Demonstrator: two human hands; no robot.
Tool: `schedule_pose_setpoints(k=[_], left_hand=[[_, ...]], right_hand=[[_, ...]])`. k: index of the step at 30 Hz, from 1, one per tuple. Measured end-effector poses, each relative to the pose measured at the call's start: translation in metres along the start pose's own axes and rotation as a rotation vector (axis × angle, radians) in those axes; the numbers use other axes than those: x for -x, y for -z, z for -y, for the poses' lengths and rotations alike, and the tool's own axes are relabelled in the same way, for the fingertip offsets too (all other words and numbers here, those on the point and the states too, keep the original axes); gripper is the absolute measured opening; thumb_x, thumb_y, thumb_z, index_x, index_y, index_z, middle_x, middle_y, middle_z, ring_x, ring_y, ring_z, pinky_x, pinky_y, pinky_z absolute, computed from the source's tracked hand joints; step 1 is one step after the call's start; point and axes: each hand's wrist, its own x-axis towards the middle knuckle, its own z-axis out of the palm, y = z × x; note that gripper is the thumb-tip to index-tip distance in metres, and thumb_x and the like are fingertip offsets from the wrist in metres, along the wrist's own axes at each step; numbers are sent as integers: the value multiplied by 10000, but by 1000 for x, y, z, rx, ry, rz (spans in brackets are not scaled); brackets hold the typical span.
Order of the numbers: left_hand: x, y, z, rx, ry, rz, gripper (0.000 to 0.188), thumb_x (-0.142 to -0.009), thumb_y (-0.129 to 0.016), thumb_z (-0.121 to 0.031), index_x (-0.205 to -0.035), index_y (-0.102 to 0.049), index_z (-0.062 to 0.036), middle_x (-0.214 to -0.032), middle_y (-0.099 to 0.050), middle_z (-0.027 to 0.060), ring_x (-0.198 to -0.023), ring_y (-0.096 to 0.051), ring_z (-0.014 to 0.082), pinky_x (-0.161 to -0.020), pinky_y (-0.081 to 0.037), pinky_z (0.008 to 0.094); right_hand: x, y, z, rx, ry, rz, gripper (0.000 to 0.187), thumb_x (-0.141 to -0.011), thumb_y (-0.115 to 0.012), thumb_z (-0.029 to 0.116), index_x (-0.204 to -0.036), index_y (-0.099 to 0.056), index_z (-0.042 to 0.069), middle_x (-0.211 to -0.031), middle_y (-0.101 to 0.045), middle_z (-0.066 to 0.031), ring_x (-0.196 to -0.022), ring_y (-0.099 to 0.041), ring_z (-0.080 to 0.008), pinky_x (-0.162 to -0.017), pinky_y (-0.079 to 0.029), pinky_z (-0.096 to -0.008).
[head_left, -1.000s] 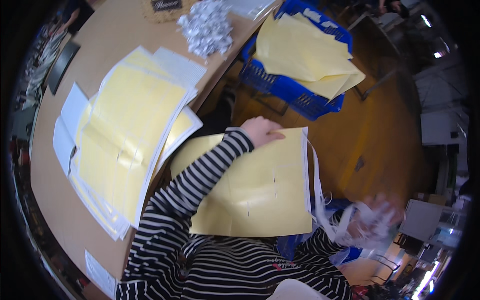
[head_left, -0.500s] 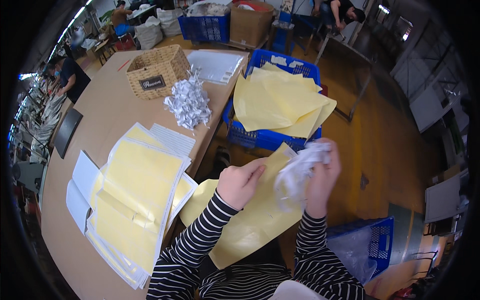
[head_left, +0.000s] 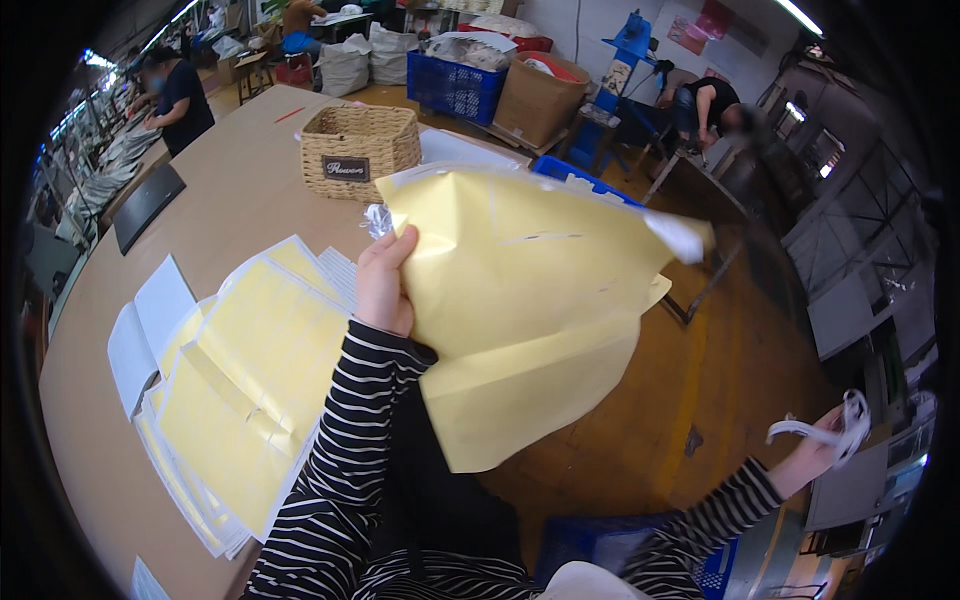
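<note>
A large sheet of yellow paper (head_left: 535, 300) hangs raised in front of me, creased across its lower part. My left hand (head_left: 385, 285) is closed on its left edge, thumb on the near face. Out to the far right, away from the sheet, my right hand (head_left: 808, 464) grips loose white strips (head_left: 853, 428), which curl above the fingers. A blurred white patch (head_left: 677, 238) shows at the sheet's right corner. Left of my left arm, a stack of yellow sheets with white borders (head_left: 255, 370) lies on the table (head_left: 235, 190).
A wicker basket (head_left: 360, 150) stands at the table's back, with white strips (head_left: 377, 220) partly hidden below it. Behind the sheet is a blue crate (head_left: 580, 177); another blue crate (head_left: 720, 570) sits low by my right arm. Co-workers are farther off.
My left hand has lifted the yellow sheet up and turned it, so it now covers the crate behind. My right hand has swung far right and down, carrying white strips away from the sheet.
</note>
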Motion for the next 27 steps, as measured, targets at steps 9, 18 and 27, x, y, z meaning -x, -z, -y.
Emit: schedule_pose_setpoints(k=[9,18,27], left_hand=[[97,-54,125,514,71,-216,204,-1000,-489,-134,-1170,-547,-39,-1083,-639,81,-964,-630,165,-881,-508,305],[202,8,175,420,70,-369,342,-900,-465,68,-1207,-413,-73,-1028,-642,106,-793,-630,109,-668,-501,222],[261,184,154,-249,453,-377,197,-969,-540,-110,-1120,-602,0,-960,-645,7,-835,-617,62,-738,-510,187]], right_hand=[[33,-55,148,-335,-66,437,678,-990,-416,465,-1492,-244,43,-1467,-373,-195,-1199,-528,-292,-964,-505,-392],[268,-145,230,-607,373,1895,534,-756,-587,-25,-1275,-579,102,-1331,-539,-111,-1179,-502,-325,-1005,-425,-397],[440,-80,255,-699,561,1977,595,-800,-574,21,-1344,-554,261,-1373,-489,-91,-1125,-495,-292,-971,-436,-401]])
